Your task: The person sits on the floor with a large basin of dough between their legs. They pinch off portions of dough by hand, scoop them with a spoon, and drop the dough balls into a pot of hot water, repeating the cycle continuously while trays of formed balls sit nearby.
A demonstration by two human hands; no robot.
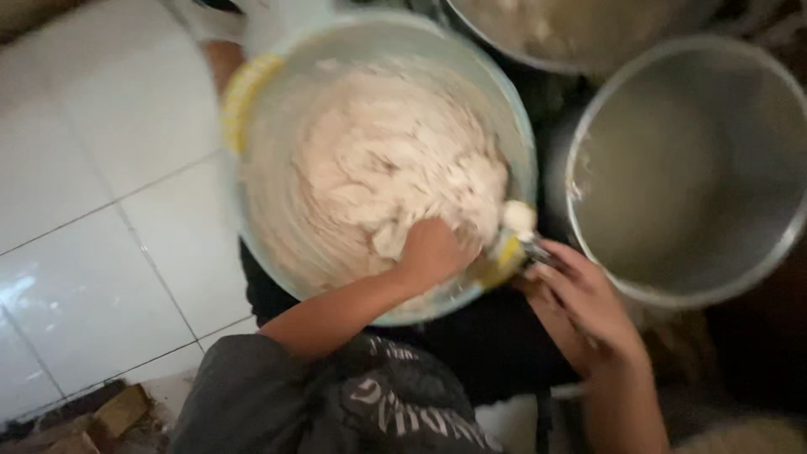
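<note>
- The white tiled floor (pixel 92 210) takes up the whole left of your view, and the bowls sit low beside it, in front of you.
- The large metal pot (pixel 689 168) on your right stands empty, its rim just beside the bowl you are working in. A second metal vessel (pixel 572 29) shows only partly at the top edge, with something pale inside; it is too blurred to tell what.
- The pale green bowl (pixel 277 193), with yellow handles on its rim, is well filled with a soft, off-white dough (pixel 395 160) that lies heaped towards the far and right side.
- Your left hand (pixel 430 252) is pushed down into the near edge of the dough, fingers buried and curled, so I judge it closed on a handful of the dough.
- Your right hand (pixel 580 298) rests at the bowl's near-right yellow handle (pixel 504 252), fingers bent around the rim area; whether it truly clamps the handle I cannot tell through the blur.
- The step in hand looks like kneading or mixing by hand. Any further working of the dough calls for a firm brace on the rim, so the bowl does not slide or tip towards the empty pot.
</note>
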